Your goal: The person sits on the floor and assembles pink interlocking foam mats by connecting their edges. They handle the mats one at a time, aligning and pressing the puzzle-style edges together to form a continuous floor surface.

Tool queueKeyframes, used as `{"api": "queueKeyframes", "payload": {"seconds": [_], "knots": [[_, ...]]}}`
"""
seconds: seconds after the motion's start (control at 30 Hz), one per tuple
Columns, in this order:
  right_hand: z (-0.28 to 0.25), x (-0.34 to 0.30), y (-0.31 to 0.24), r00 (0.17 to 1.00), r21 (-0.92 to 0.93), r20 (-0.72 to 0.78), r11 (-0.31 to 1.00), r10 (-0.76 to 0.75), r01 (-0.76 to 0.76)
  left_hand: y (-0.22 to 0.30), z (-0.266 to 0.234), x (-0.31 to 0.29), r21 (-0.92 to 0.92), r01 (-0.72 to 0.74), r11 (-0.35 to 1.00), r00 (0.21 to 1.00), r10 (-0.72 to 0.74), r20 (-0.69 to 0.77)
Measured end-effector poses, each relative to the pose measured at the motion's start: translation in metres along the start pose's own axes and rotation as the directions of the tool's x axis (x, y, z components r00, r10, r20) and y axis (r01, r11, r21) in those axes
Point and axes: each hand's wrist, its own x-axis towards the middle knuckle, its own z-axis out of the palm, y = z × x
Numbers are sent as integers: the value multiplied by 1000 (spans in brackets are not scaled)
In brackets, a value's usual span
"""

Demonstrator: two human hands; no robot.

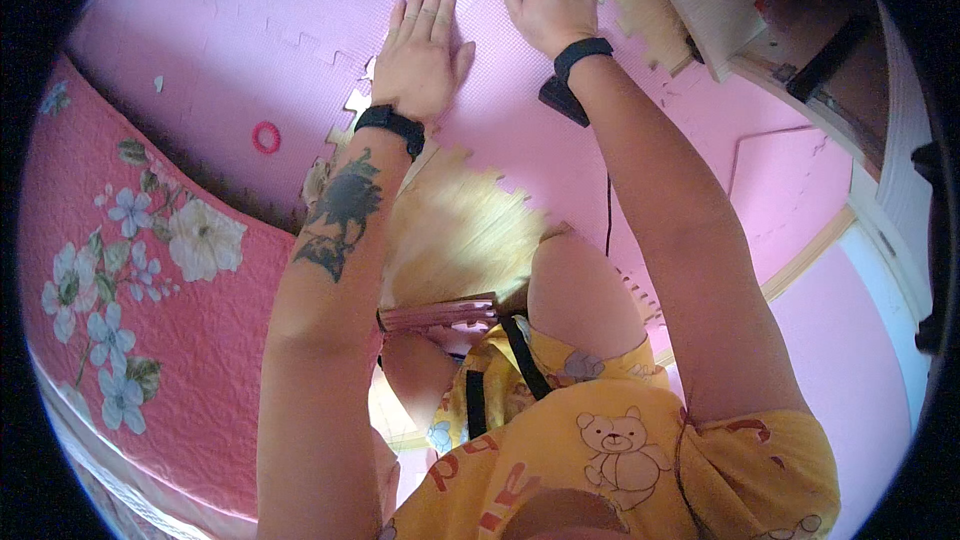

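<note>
Both my arms reach forward over pink interlocking foam mats [250, 50]. My left hand [420, 52] lies palm down on a mat, its fingers stretched out and close together, with nothing held. To its right and slightly farther off, my right hand [550, 2] is also palm down with fingers spread and nothing in it; the fingertips reach the picture's upper edge. Black bands circle both wrists. Beside my right wrist sits a small black box-shaped object [564, 101], partly hidden by the arm, with a thin dark cable running near my knee.
A jagged mat edge borders bare wood-look floor [465, 225] between my arms. A red ring [265, 137] lies on the mat at left. A pink floral quilt [190, 340] fills the left side. Thin pink slabs [440, 314] are by my legs. Wooden furniture [775, 60] stands at far right.
</note>
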Motion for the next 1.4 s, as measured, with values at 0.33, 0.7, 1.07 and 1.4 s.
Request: {"api": "queueKeyframes", "payload": {"seconds": [0.33,0.7,1.07,1.4], "knots": [[-9,-3,2,950,115,98,951,-297,286,-15,-18,-17,-70,-24,997,998,28,58],[-9,-2,0,944,100,111,949,-310,300,-1,-1,-7,-2,12,1000,997,-12,-78],[-13,0,-1,920,141,150,929,-362,343,-2,-5,-6,-57,-63,996,994,57,-88],[-13,1,-4,893,108,209,917,-398,383,-7,-1,-2,76,-85,993,994,89,-57]]}}
